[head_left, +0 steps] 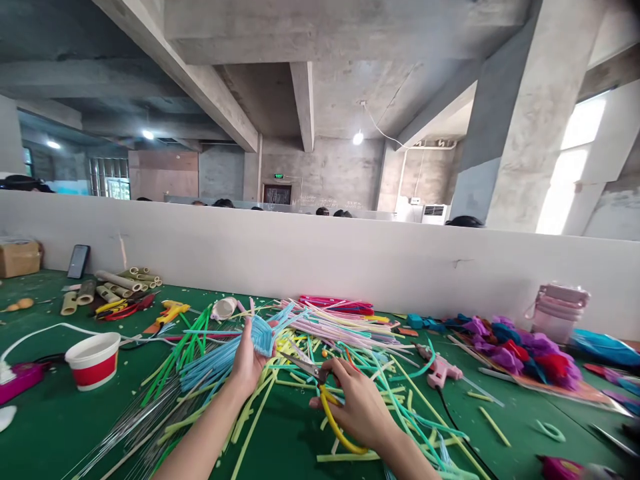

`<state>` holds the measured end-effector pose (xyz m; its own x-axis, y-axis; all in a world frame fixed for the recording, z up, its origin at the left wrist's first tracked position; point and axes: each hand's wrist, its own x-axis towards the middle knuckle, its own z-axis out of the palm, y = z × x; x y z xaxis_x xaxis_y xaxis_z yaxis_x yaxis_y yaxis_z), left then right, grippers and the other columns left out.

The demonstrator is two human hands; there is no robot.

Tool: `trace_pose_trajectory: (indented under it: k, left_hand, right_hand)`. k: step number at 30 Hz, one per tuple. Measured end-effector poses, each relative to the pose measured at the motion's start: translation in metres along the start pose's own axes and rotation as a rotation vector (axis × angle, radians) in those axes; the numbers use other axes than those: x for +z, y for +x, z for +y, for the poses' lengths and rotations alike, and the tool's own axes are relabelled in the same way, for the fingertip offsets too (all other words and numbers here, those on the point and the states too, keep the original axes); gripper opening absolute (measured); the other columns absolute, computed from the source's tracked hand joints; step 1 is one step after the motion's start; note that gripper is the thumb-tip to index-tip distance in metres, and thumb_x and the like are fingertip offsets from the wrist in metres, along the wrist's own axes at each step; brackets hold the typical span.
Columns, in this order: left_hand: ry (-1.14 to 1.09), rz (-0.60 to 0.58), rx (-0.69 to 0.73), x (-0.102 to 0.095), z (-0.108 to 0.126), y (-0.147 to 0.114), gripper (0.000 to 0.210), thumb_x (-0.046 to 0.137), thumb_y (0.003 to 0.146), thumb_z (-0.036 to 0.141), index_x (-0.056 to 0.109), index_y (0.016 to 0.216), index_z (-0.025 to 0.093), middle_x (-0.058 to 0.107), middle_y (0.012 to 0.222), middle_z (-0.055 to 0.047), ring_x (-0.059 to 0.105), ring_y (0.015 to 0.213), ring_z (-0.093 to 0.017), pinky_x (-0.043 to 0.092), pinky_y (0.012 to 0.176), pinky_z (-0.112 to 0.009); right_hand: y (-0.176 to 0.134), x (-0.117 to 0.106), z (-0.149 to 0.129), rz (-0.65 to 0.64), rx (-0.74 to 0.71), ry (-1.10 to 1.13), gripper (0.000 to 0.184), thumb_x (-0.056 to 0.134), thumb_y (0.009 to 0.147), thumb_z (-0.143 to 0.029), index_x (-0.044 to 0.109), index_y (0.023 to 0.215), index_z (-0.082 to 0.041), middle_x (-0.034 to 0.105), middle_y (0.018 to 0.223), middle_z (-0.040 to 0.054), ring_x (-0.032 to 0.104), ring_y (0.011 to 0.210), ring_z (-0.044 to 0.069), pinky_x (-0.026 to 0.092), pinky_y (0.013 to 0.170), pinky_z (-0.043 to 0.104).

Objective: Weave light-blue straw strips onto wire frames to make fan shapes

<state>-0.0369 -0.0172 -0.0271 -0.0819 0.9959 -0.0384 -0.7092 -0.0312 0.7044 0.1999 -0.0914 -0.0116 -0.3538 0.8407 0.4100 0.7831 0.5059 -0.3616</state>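
Note:
My left hand is closed around a light blue pipe-cleaner piece, with loose blue ends sticking out at its upper right. My right hand grips yellow-handled scissors, fingers through the loops. The blades point left and their tips lie close to the blue piece; whether they touch it I cannot tell. Behind my left wrist lies a bundle of blue pipe cleaners. Pink pipe cleaners are heaped beyond both hands, and yellow and green ones are strewn under and around them.
A white-and-red paper cup, a yellow glue gun and bamboo tubes are to the left. On the right lie a pink glue gun, purple and red material and a pink bottle. A white partition borders the green table's back.

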Motion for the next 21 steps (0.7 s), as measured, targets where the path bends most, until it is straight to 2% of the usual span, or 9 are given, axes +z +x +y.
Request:
trace_pose_trajectory:
  k: [3, 8, 11, 15, 21]
  left_hand:
    - [0.032, -0.003, 0.013, 0.001, -0.003, 0.001, 0.042, 0.05, 0.095, 0.047, 0.072, 0.098, 0.011, 0.073, 0.077, -0.006, 0.063, 0.053, -0.011, 0.051, 0.048, -0.02]
    - [0.06, -0.041, 0.045, 0.001, -0.011, 0.004, 0.044, 0.054, 0.093, 0.05, 0.072, 0.099, 0.011, 0.075, 0.081, -0.008, 0.064, 0.056, -0.012, 0.048, 0.046, -0.02]
    - [0.076, 0.028, 0.107, 0.0, -0.012, 0.005, 0.041, 0.054, 0.093, 0.049, 0.071, 0.102, 0.013, 0.076, 0.084, -0.007, 0.068, 0.065, -0.014, 0.051, 0.053, -0.02]
    - [0.151, 0.096, 0.138, -0.002, -0.01, 0.006, 0.049, 0.05, 0.092, 0.057, 0.072, 0.099, 0.014, 0.076, 0.084, -0.008, 0.071, 0.072, -0.018, 0.052, 0.056, -0.023]
    - [0.126, -0.021, 0.062, 0.004, -0.012, -0.001, 0.043, 0.053, 0.092, 0.048, 0.073, 0.095, 0.01, 0.074, 0.076, -0.007, 0.061, 0.05, -0.011, 0.044, 0.043, -0.019]
  right_hand:
    - [0.0, 0.002, -0.001, -0.019, -0.007, -0.031, 0.028, 0.06, 0.084, -0.043, 0.059, 0.107, -0.026, 0.068, 0.105, 0.0038, 0.066, 0.089, 0.024, 0.045, 0.071, 0.032]
    - [0.0, 0.001, -0.004, 0.008, 0.025, -0.031, 0.03, 0.06, 0.085, -0.044, 0.06, 0.107, -0.026, 0.068, 0.105, 0.004, 0.065, 0.082, 0.022, 0.044, 0.067, 0.03]
    - [-0.001, 0.001, -0.007, -0.013, 0.019, -0.002, 0.03, 0.061, 0.084, -0.045, 0.061, 0.106, -0.026, 0.069, 0.106, 0.0037, 0.065, 0.084, 0.021, 0.044, 0.068, 0.029]
    - [0.0, 0.001, -0.011, -0.043, 0.014, -0.001, 0.03, 0.062, 0.084, -0.048, 0.062, 0.104, -0.025, 0.069, 0.101, 0.0033, 0.064, 0.081, 0.022, 0.043, 0.067, 0.03]
    - [0.001, 0.002, -0.014, 0.007, 0.013, -0.007, 0.036, 0.065, 0.083, -0.053, 0.06, 0.106, -0.025, 0.069, 0.102, 0.0036, 0.065, 0.084, 0.023, 0.043, 0.067, 0.03]
